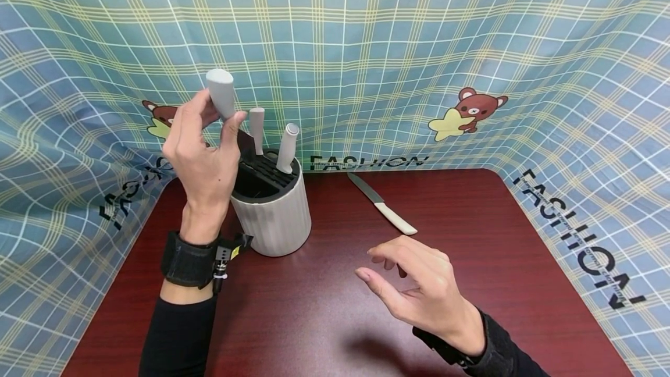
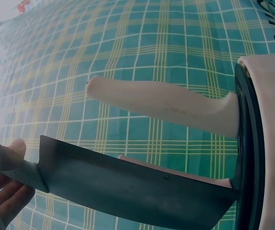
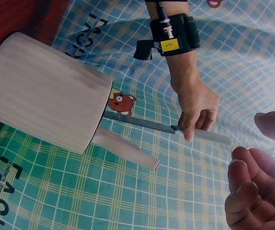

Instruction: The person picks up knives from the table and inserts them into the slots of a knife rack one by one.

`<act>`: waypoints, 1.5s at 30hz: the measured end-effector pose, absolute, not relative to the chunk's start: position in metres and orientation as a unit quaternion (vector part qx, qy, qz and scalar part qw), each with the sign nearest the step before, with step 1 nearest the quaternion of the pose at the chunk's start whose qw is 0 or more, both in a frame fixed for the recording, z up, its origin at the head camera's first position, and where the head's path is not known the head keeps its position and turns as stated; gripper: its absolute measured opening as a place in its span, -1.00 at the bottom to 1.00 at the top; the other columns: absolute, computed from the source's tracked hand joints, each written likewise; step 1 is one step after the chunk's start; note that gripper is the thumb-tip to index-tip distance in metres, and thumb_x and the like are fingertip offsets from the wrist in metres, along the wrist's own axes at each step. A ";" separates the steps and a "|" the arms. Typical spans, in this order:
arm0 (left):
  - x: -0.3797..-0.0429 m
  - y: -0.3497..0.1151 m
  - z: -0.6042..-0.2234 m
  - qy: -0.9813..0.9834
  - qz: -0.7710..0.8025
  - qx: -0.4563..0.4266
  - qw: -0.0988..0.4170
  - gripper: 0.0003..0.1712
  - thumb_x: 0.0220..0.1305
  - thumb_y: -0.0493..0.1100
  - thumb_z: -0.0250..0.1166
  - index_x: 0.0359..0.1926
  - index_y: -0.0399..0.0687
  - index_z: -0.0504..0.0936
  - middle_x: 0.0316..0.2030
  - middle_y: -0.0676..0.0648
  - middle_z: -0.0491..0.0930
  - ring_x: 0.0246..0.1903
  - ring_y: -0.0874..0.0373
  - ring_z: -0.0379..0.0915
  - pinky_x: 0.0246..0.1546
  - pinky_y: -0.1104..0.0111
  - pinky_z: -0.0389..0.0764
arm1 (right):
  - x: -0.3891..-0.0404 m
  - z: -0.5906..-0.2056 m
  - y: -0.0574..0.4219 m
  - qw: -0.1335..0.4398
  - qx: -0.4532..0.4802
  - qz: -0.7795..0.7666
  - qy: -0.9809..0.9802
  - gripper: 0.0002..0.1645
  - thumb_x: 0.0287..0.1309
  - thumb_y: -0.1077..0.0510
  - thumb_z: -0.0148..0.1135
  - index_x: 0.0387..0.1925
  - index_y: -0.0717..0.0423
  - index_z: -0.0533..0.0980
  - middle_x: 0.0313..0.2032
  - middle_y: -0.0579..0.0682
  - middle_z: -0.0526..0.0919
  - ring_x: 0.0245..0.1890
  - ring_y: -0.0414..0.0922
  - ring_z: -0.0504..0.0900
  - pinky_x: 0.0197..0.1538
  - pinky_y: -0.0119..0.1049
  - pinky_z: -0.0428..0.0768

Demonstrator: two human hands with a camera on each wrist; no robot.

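Note:
My left hand (image 1: 201, 153) pinches the pale handle of a cleaver (image 2: 127, 184) between thumb and fingers, over the knife block (image 1: 277, 220). Its broad dark blade points down, the far end right at the block's black slotted top in the left wrist view. Two other white-handled knives stand in the block; one handle (image 1: 288, 147) leans near the right rim, the other handle (image 1: 256, 130) rises behind. Over the table, my right hand (image 1: 424, 284) hovers with loosely bent fingers and holds nothing. Beyond it lies a knife (image 1: 395, 218) with a cream handle and grey blade.
The dark red table (image 1: 314, 313) carries the block at its left back. A blue-green checked cloth (image 1: 366, 63) with bear prints and lettering hangs behind and along both sides. Black straps with small devices sit on both wrists.

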State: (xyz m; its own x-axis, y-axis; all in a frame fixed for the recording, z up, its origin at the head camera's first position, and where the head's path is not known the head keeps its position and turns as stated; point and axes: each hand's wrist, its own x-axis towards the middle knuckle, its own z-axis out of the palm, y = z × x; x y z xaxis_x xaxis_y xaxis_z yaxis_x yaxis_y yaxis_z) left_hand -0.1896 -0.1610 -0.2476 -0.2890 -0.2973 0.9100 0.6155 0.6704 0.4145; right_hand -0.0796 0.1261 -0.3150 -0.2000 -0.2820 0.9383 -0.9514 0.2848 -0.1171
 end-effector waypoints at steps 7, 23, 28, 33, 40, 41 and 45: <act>-0.188 -0.162 -0.249 -0.703 -0.385 -0.113 0.587 -0.49 0.22 -0.02 0.47 0.10 -0.22 0.66 -0.10 -0.28 0.71 -0.09 -0.12 0.70 0.04 0.26 0.70 | -0.079 -0.315 0.125 0.433 0.459 0.384 -0.674 -0.73 0.25 0.10 0.39 -0.38 0.27 0.63 -0.49 -0.04 0.63 -0.53 -0.27 0.45 -0.47 -0.61 0.37; -0.192 -0.166 -0.256 -0.716 -0.382 -0.112 0.573 -0.50 0.26 -0.03 0.44 0.11 -0.24 0.64 -0.09 -0.31 0.69 -0.08 -0.11 0.71 0.05 0.28 0.70 | -0.078 -0.316 0.125 0.434 0.456 0.379 -0.679 -0.73 0.25 0.08 0.38 -0.37 0.26 0.64 -0.49 -0.04 0.65 -0.53 -0.27 0.46 -0.49 -0.59 0.38; -0.193 -0.168 -0.256 -0.716 -0.385 -0.105 0.573 -0.48 0.25 -0.01 0.44 0.11 -0.25 0.64 -0.09 -0.30 0.69 -0.08 -0.10 0.71 0.06 0.31 0.70 | -0.077 -0.315 0.125 0.434 0.454 0.379 -0.679 -0.73 0.25 0.08 0.39 -0.37 0.25 0.64 -0.48 -0.05 0.65 -0.52 -0.27 0.46 -0.47 -0.61 0.38; -0.192 -0.170 -0.257 -0.717 -0.385 -0.097 0.573 -0.47 0.25 -0.01 0.44 0.12 -0.25 0.64 -0.10 -0.30 0.69 -0.10 -0.10 0.71 0.05 0.30 0.70 | -0.077 -0.315 0.125 0.434 0.454 0.379 -0.679 -0.73 0.25 0.08 0.39 -0.37 0.25 0.64 -0.49 -0.05 0.64 -0.53 -0.28 0.45 -0.48 -0.61 0.37; -0.193 -0.168 -0.260 -0.720 -0.382 -0.094 0.572 -0.46 0.28 0.02 0.42 0.13 -0.26 0.63 -0.10 -0.33 0.68 -0.10 -0.11 0.71 0.06 0.28 0.70 | -0.078 -0.316 0.126 0.436 0.454 0.378 -0.679 -0.72 0.25 0.08 0.39 -0.38 0.25 0.64 -0.49 -0.05 0.64 -0.53 -0.28 0.45 -0.50 -0.60 0.37; -0.194 -0.168 -0.260 -0.721 -0.383 -0.093 0.571 -0.46 0.28 0.02 0.42 0.13 -0.26 0.64 -0.10 -0.33 0.68 -0.10 -0.12 0.71 0.06 0.26 0.70 | -0.078 -0.316 0.126 0.436 0.454 0.379 -0.679 -0.72 0.25 0.08 0.39 -0.38 0.25 0.64 -0.49 -0.05 0.64 -0.53 -0.28 0.45 -0.50 -0.59 0.37; -0.196 -0.169 -0.262 -0.726 -0.382 -0.088 0.565 -0.44 0.29 0.04 0.40 0.14 -0.29 0.63 -0.08 -0.35 0.67 -0.10 -0.12 0.70 0.07 0.21 0.69 | -0.078 -0.316 0.126 0.435 0.453 0.380 -0.679 -0.72 0.25 0.08 0.39 -0.38 0.25 0.63 -0.49 -0.05 0.64 -0.53 -0.28 0.45 -0.49 -0.60 0.37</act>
